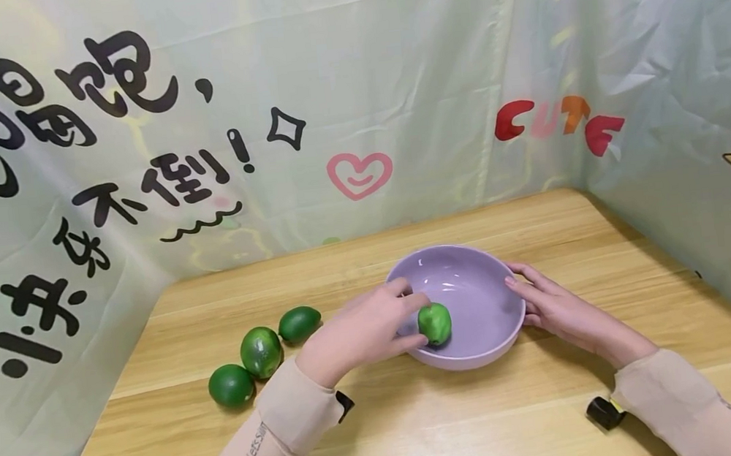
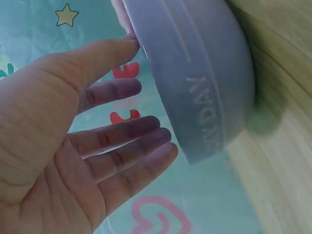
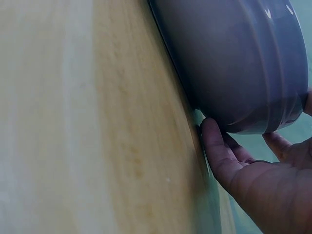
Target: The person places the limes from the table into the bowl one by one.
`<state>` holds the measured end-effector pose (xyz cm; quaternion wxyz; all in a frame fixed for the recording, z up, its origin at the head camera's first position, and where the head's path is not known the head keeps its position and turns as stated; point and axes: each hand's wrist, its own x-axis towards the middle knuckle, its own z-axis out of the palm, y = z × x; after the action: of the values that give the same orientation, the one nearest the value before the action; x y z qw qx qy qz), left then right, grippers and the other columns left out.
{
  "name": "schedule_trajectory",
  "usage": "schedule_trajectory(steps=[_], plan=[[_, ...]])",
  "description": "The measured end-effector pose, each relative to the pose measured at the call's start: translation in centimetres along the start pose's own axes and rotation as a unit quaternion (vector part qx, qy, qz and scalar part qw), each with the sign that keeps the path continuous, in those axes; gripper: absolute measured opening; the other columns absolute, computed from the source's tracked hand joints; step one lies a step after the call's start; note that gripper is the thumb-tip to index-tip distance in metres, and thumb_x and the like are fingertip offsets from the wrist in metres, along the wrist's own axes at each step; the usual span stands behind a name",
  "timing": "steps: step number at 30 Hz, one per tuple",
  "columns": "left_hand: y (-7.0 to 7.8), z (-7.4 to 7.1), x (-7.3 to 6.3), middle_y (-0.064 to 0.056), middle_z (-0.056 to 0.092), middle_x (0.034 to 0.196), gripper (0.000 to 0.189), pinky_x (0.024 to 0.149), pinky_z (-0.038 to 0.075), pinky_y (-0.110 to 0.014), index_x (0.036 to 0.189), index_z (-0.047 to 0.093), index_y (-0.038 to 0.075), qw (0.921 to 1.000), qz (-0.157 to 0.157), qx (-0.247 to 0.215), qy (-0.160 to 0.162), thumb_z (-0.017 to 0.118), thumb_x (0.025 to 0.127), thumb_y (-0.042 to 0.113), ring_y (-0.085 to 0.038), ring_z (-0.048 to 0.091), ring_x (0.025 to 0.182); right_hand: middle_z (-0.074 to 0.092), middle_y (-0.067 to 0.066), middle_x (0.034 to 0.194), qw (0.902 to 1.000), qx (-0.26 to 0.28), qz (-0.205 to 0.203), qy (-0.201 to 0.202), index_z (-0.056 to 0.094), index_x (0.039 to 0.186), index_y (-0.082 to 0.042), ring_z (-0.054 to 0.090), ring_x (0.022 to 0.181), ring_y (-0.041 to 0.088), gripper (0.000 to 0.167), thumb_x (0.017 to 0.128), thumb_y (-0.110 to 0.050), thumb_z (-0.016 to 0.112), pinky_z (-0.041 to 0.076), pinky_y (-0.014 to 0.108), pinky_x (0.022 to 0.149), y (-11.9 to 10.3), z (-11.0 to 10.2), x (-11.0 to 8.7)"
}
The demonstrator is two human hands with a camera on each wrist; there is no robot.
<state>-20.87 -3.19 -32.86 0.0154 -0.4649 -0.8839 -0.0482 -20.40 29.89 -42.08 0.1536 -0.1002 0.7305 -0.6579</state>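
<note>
A glossy light purple bowl (image 1: 478,298) stands on the wooden table, with a bright green lime (image 1: 435,324) against its inner left side. My left hand (image 1: 375,327) reaches over the bowl's left rim, thumb and fingertips right beside the lime. In the left wrist view the fingers of that hand (image 2: 92,126) are spread and the palm shows bare; the bowl's wall hides the lime there. My right hand (image 1: 561,312) holds the bowl at its right side, thumb at the rim. Its fingers (image 3: 219,151) curl under the bowl's outer wall in the right wrist view.
Left of the bowl, three darker green limes lie close together: a front one (image 1: 231,385), a middle one (image 1: 261,352) and a back one (image 1: 299,324). A printed curtain (image 1: 296,58) rises behind the table (image 1: 490,421) and along its sides. Each wrist wears a band with a black device.
</note>
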Motion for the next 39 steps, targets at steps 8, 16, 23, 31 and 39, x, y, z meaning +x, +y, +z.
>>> schedule_trajectory(steps=[8,16,23,31,39], plan=[[-0.7,0.2,-3.0,-0.004,0.067,0.112,0.036,0.075,0.056,-0.027,0.128,0.073,0.016,0.9984,-0.011,0.014,0.054,0.080,0.098,0.036,-0.012,0.061,0.088,0.024,0.038,0.168,1.0000,-0.007,0.003,-0.002,0.008,0.169,-0.003,0.061,0.128,0.006,0.068,0.118,-0.038,0.037,0.057,0.021,0.098,0.0,0.0,0.0],[-2.0,0.3,-6.4,-0.002,0.065,0.110,0.039,0.066,0.051,-0.024,0.130,0.071,0.018,0.9966,-0.046,0.026,0.063,0.081,0.097,0.036,-0.011,0.058,0.081,0.022,0.037,0.169,1.0000,-0.006,0.002,-0.003,0.008,0.169,-0.003,0.060,0.127,0.003,0.068,0.118,-0.038,0.037,0.057,0.021,0.098,0.0,-0.1,0.0],[-3.1,0.5,-9.1,-0.003,0.065,0.105,0.037,0.070,0.052,-0.023,0.124,0.072,0.011,0.9938,-0.039,0.032,0.099,0.086,0.093,0.027,-0.011,0.056,0.080,0.020,0.037,0.170,1.0000,-0.001,-0.001,-0.006,0.007,0.169,-0.003,0.060,0.123,-0.005,0.068,0.118,-0.038,0.036,0.056,0.020,0.098,0.0,-0.2,0.1],[-4.0,0.7,-11.8,-0.001,0.064,0.108,0.039,0.063,0.049,-0.020,0.125,0.072,0.013,0.9916,-0.083,0.026,0.095,0.086,0.093,0.029,-0.009,0.056,0.079,0.019,0.038,0.170,1.0000,0.002,0.001,-0.004,0.005,0.169,-0.002,0.061,0.120,-0.006,0.069,0.119,-0.038,0.036,0.057,0.020,0.097,0.0,-0.1,0.0],[-4.8,1.3,-14.4,-0.002,0.067,0.115,0.041,0.069,0.055,-0.025,0.127,0.072,0.015,0.9869,-0.123,0.045,0.094,0.087,0.092,0.030,-0.011,0.062,0.085,0.021,0.038,0.169,1.0000,0.002,0.000,-0.006,0.005,0.169,-0.002,0.062,0.119,-0.005,0.069,0.119,-0.039,0.035,0.057,0.020,0.097,0.1,-0.1,0.0]])
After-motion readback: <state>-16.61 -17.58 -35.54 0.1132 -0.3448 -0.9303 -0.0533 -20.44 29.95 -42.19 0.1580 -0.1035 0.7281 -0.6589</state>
